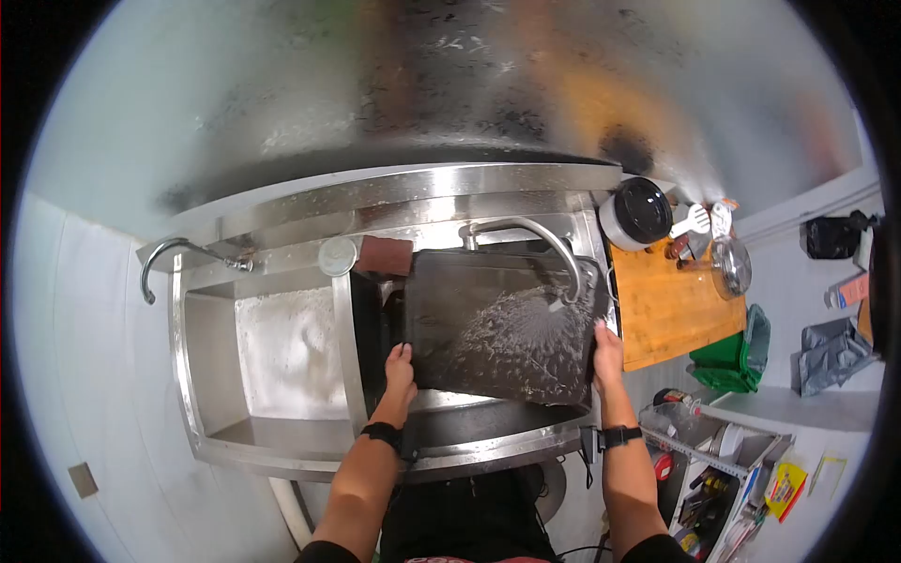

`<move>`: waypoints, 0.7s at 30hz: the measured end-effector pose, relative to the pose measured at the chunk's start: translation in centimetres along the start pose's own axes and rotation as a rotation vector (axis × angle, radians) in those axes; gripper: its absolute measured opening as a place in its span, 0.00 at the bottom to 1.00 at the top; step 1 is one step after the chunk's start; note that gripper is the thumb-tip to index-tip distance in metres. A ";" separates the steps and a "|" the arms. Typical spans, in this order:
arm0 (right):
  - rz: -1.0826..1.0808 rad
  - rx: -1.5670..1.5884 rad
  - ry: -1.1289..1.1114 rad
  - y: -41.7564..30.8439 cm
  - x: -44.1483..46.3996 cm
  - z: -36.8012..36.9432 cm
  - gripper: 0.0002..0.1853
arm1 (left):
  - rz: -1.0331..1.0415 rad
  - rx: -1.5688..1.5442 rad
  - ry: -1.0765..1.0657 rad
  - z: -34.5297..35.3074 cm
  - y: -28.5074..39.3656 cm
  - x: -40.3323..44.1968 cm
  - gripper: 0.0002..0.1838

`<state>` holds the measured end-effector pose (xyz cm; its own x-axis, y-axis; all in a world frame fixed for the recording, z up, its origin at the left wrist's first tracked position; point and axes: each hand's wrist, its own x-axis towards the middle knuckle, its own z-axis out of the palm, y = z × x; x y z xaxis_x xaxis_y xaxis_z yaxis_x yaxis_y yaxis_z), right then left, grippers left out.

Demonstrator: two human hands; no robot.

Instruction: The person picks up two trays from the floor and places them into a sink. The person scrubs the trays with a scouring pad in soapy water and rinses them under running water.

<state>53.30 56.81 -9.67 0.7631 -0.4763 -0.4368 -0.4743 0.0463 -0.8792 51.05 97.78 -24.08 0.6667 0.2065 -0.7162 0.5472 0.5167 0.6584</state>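
Note:
A dark rectangular tray (450, 319) is held over the right basin of the steel sink, slightly tilted. Water from the curved faucet (554, 246) splashes across its right half. My left hand (401, 369) grips the tray's left edge near the lower corner, fingers closed around it. On the opposite side, my right hand (607, 354) is closed on the right edge, thumb on top. A brown-red block or sponge (384, 255) and a round pale-lidded container (338, 255) sit on the sink ledge, just beyond the tray's upper left corner.
The left basin (291, 347) has a second faucet (169, 246) at its far left. To the right are a wooden board (662, 314), a black-topped pot (641, 211), a white slotted utensil (694, 220) and a glass lid (730, 267). A green bin (727, 366) and a cluttered shelf (713, 469) stand below.

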 end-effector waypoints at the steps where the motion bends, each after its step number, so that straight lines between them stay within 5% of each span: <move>1: 0.005 0.033 -0.003 0.2 -0.1 -0.9 0.25 | -0.031 -0.019 -0.037 0.9 0.3 -0.2 0.18; 7: -0.066 0.151 0.030 -3.9 -5.0 -4.0 0.24 | 0.077 0.143 -0.226 4.4 -2.2 1.3 0.16; 11: -0.083 0.112 0.057 -4.7 -6.3 -4.5 0.25 | 0.057 -0.092 -0.304 5.6 -2.3 0.5 0.22; 17: -0.102 0.055 0.084 -4.1 -8.4 -4.6 0.26 | -0.264 0.170 -0.273 4.7 -1.2 0.4 0.37; 21: -0.045 -0.004 0.142 -2.8 -7.9 -6.1 0.27 | -0.022 0.513 -0.359 6.1 1.8 -1.2 0.27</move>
<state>45.89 55.08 -2.53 0.7141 -0.5969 -0.3658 -0.4433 0.0188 -0.8962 54.29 93.34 -20.61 0.7323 -0.1372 -0.6670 0.6765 0.0348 0.7356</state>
